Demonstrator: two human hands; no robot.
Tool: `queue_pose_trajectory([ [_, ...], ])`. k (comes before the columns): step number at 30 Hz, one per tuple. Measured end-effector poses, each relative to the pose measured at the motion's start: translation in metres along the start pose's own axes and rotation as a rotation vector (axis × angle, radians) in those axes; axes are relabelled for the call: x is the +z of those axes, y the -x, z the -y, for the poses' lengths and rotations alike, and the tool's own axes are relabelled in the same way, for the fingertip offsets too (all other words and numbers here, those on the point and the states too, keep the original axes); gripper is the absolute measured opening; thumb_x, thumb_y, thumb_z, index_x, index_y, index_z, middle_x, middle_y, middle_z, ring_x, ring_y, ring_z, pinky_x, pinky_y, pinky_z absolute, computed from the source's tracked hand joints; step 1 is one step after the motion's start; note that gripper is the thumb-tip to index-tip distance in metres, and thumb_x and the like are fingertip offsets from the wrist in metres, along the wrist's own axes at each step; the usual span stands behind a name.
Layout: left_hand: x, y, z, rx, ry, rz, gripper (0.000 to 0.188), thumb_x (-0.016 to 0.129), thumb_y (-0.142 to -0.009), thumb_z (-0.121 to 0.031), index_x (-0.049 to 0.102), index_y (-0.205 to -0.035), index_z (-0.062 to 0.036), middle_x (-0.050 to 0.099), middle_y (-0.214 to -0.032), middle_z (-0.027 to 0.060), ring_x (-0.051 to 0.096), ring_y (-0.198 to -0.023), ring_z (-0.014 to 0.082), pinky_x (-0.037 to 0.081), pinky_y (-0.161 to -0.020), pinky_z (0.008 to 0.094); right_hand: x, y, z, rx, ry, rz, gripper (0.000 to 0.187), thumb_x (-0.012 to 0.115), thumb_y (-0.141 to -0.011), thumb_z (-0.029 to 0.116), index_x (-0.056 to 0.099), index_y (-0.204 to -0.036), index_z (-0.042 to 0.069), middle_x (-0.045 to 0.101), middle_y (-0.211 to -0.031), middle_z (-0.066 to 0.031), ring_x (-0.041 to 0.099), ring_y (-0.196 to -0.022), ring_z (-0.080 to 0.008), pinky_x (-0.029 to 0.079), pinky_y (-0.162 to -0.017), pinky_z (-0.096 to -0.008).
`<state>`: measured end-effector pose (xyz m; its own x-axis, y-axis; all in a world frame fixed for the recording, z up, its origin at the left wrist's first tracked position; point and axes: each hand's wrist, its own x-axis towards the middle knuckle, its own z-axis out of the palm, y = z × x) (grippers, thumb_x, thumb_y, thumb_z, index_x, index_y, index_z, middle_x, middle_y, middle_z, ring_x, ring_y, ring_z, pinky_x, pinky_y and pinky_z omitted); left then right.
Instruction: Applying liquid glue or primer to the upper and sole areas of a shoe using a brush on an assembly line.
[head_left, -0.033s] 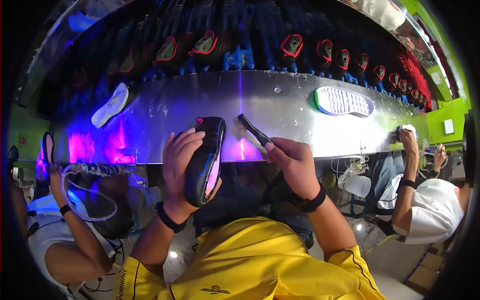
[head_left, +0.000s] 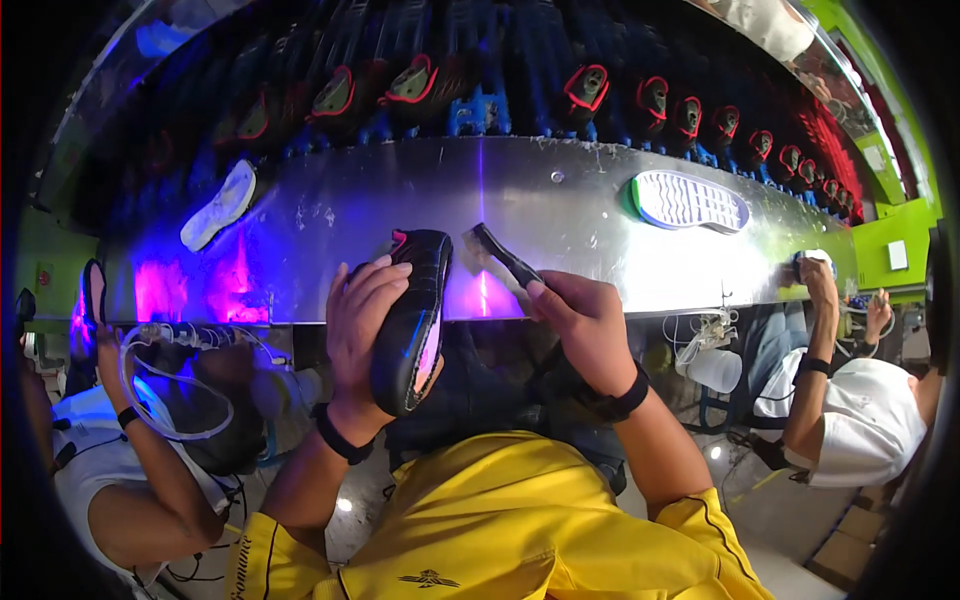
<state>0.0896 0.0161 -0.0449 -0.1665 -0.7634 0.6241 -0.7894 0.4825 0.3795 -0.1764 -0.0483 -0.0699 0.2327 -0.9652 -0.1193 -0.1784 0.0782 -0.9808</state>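
My left hand [head_left: 355, 325] is wrapped round a black shoe upper [head_left: 405, 345], its fingers lying over the side. The shoe stands tilted on end, its pink-lit underside turned to the right. In my right hand [head_left: 590, 325] is a brush [head_left: 508, 260] with a black handle, gripped between thumb and fingers. The brush head points up and left, a short gap away from the shoe, over the near part of the metal bench. Pale bristles show beneath the head, somewhat blurred.
A metal bench [head_left: 380, 190] runs across ahead of me. On it lie a white sole [head_left: 220, 207] at left and a white treaded sole [head_left: 690, 202] at right. Several red-rimmed shoes [head_left: 410, 80] stand in a blue rack behind. Co-workers sit on both sides, one in a white shirt [head_left: 855, 410].
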Motion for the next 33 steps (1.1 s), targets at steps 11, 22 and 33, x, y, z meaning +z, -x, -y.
queue_pose_trajectory([
  [11, 0.007, 0.025, 0.008, 0.049, -0.066, -0.027, 0.069, 0.082, -0.084, -0.019, 0.048, -0.143, -0.0045, 0.063, -0.14, 0.0209, 0.06, -0.137, 0.0436, 0.031, -0.127, 0.0654, 0.043, -0.001, -0.013, -0.058, -0.015, -0.067, 0.03, 0.071, -0.107, 0.025, 0.077, -0.113, -0.004, 0.066, -0.07, -0.0112, 0.059, -0.066, -0.0125, 0.048, -0.063, -0.0336],
  [22, 0.015, 0.031, 0.01, 0.013, -0.015, -0.08, 0.072, 0.082, -0.082, -0.012, 0.048, -0.144, -0.005, 0.062, -0.14, 0.0197, 0.058, -0.139, 0.0426, 0.032, -0.127, 0.0642, 0.053, 0.04, -0.015, 0.012, -0.242, 0.032, 0.023, 0.068, -0.108, 0.017, 0.077, -0.105, -0.005, 0.062, -0.072, 0.0015, 0.051, -0.068, -0.0059, 0.042, -0.061, -0.0274],
  [33, 0.005, 0.026, 0.005, -0.006, -0.01, -0.03, 0.074, 0.085, -0.081, -0.012, 0.048, -0.145, -0.0044, 0.062, -0.143, 0.021, 0.057, -0.14, 0.0443, 0.033, -0.126, 0.0638, 0.037, 0.041, 0.005, -0.012, -0.13, 0.075, 0.021, 0.069, -0.108, 0.014, 0.077, -0.109, -0.004, 0.064, -0.072, -0.001, 0.053, -0.066, -0.007, 0.042, -0.059, -0.0277],
])
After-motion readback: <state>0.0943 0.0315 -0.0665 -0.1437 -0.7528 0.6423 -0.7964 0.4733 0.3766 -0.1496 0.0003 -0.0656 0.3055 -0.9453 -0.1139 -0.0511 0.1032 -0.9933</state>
